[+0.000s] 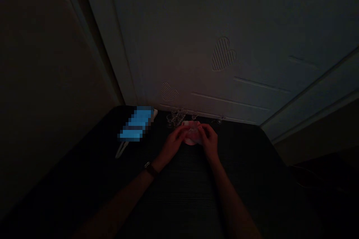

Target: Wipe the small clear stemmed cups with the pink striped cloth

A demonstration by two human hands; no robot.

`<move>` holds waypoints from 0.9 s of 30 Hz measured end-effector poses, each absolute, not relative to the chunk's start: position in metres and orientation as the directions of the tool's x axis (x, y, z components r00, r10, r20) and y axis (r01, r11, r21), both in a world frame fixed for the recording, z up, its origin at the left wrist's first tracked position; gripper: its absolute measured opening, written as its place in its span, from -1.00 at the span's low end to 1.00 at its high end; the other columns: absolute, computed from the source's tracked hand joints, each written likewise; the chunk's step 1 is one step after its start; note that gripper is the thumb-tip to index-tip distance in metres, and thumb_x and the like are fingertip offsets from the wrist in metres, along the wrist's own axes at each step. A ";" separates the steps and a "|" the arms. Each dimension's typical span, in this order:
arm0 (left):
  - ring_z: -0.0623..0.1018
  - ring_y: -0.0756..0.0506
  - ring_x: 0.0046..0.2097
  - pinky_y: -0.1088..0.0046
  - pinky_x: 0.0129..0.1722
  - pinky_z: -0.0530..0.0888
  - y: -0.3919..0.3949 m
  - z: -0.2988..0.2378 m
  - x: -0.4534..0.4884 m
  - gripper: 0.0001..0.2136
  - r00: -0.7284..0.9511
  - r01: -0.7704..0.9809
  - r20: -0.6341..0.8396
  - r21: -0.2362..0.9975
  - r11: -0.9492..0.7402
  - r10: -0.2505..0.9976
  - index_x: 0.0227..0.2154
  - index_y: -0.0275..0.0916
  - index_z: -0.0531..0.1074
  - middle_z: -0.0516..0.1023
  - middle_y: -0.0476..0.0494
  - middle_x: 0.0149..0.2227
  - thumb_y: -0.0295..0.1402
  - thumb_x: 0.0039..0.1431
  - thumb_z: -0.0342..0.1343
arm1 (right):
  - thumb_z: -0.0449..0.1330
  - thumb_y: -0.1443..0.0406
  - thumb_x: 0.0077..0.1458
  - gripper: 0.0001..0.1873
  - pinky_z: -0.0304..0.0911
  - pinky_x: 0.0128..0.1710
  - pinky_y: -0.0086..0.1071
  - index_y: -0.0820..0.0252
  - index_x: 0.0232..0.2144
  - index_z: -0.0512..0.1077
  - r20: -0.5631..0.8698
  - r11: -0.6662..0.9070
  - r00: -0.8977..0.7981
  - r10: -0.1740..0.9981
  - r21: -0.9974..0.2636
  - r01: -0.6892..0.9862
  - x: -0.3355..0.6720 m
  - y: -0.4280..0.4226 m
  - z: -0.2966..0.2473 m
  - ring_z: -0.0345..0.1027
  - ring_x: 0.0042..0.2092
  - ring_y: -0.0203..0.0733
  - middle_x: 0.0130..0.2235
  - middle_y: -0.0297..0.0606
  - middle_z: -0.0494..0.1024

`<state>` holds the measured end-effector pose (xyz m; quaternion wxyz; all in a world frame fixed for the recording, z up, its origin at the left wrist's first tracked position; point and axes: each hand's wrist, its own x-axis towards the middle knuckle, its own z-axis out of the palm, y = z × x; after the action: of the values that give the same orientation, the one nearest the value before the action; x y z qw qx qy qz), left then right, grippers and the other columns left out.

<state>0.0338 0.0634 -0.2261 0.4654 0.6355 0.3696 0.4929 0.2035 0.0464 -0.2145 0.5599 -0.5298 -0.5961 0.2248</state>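
Observation:
A pale, reddish-lit round piece [191, 140] lies between my two hands, low over the dark table. My left hand [177, 136] comes in from the left with its fingers bent together over the piece's left edge. From the other side, my right hand [209, 139] has thumb and fingers pinched at its upper right. Something small and clear seems to sit between the fingertips, but the dim light hides what it is. Just behind my hands stand several small clear glass cups [177, 117]. A dark-strapped watch [151, 168] is on my left wrist.
A blue-lit phone [136, 124] stands at the table's back left, with a white cable [121, 150] beside it. One more small glass [220, 120] is near the wall at right. The white wall [196, 63] with raised hearts borders the dark table [185, 194].

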 end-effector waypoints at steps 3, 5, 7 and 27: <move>0.57 -0.18 -0.02 0.09 -0.03 0.53 0.063 -0.227 0.035 -0.73 0.273 0.017 0.271 0.958 -0.286 0.923 0.00 -0.27 0.44 0.53 -0.21 0.02 -0.25 0.32 0.12 | 0.16 0.17 0.28 -0.74 0.43 -0.11 -0.17 0.24 -0.11 0.46 0.430 0.341 0.185 0.884 -0.863 0.373 0.204 0.047 -0.216 0.48 -0.14 -0.18 -0.11 -0.21 0.55; 0.58 -0.17 -0.05 0.12 -0.06 0.54 0.065 -0.229 0.035 -0.73 0.292 0.024 0.265 0.958 -0.284 0.919 -0.02 -0.27 0.45 0.55 -0.19 -0.01 -0.25 0.32 0.13 | 0.16 0.17 0.28 -0.74 0.44 -0.12 -0.18 0.24 -0.11 0.46 0.428 0.343 0.180 0.886 -0.864 0.368 0.204 0.047 -0.217 0.48 -0.14 -0.18 -0.11 -0.21 0.55; 0.59 -0.16 -0.07 0.13 -0.08 0.55 0.067 -0.230 0.035 -0.74 0.295 0.031 0.268 0.957 -0.290 0.917 -0.02 -0.28 0.45 0.55 -0.19 -0.02 -0.25 0.32 0.13 | 0.16 0.17 0.28 -0.74 0.44 -0.12 -0.19 0.24 -0.11 0.46 0.424 0.342 0.177 0.888 -0.867 0.362 0.204 0.048 -0.217 0.48 -0.15 -0.19 -0.11 -0.21 0.55; 0.56 -0.16 -0.06 0.15 -0.09 0.55 0.051 -0.215 0.033 -0.75 0.133 0.393 0.474 0.781 -0.485 0.871 -0.03 -0.27 0.44 0.52 -0.19 0.00 -0.28 0.30 0.15 | 0.18 0.18 0.26 -0.74 0.45 -0.16 -0.21 0.25 -0.12 0.46 0.365 0.323 0.103 0.925 -0.902 0.287 0.202 0.050 -0.218 0.49 -0.17 -0.20 -0.13 -0.22 0.55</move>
<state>0.0330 0.0513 -0.2152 0.2455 0.7114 0.4441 0.4862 0.2023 0.0505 -0.2180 0.5462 -0.5029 -0.6028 0.2921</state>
